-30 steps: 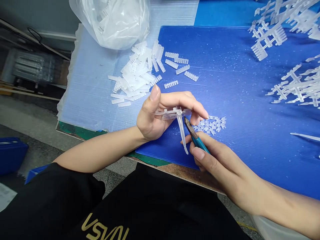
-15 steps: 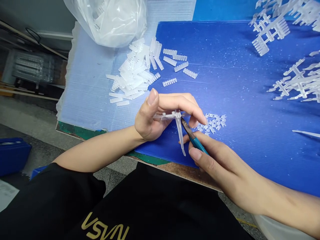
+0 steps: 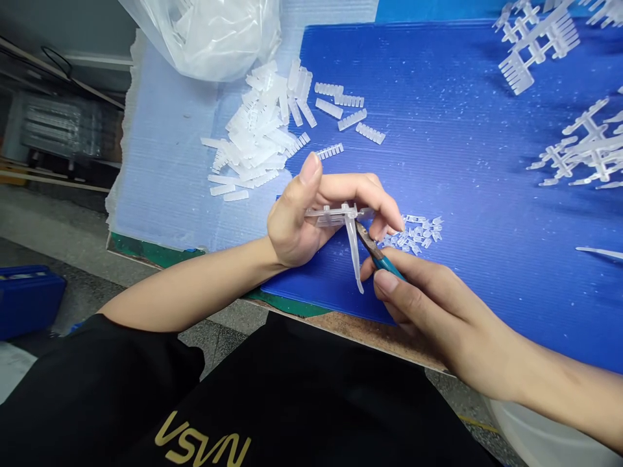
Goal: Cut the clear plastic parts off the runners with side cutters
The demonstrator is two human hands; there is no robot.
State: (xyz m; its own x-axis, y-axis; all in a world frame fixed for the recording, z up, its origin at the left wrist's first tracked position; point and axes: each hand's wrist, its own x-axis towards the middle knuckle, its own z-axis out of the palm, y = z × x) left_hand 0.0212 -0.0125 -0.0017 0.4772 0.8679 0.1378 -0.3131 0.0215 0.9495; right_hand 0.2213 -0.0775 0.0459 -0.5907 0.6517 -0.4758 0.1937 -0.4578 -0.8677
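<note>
LEFT HAND: The left hand (image 3: 304,224) is curled in a narrow grip, with thumb and fingers pinching a clear moulded plastic frame (image 3: 331,216).

RIGHT HAND: The right hand (image 3: 433,311) is closed around teal-handled side cutters (image 3: 384,263), whose dark tips sit right at the joint of the frame's long tapered prong (image 3: 355,254). Whether the blades are biting cannot be told.

THING: The frame is held above the blue corrugated sheet (image 3: 452,162), between both hands, with the prong hanging towards the person.

RISKS: The cutter tips work very near the left fingers, so a slip could nick them. A sudden snap might flick a sharp offcut away. A loose pinch could let the frame twist, leaving a ragged cut.

AROUND: Just past the left fingertips lies a small heap of tiny clear pieces (image 3: 413,233). Farther out, beyond the hands, are a pile of white comb-like strips (image 3: 253,133) and a clear plastic bag (image 3: 209,39). Branching plastic runners (image 3: 588,146) lie off to the right.

IN THE WAY: The small heap lies close under the right wrist's working side, where a careless sweep could scatter it. The left hand partly hides the frame.
</note>
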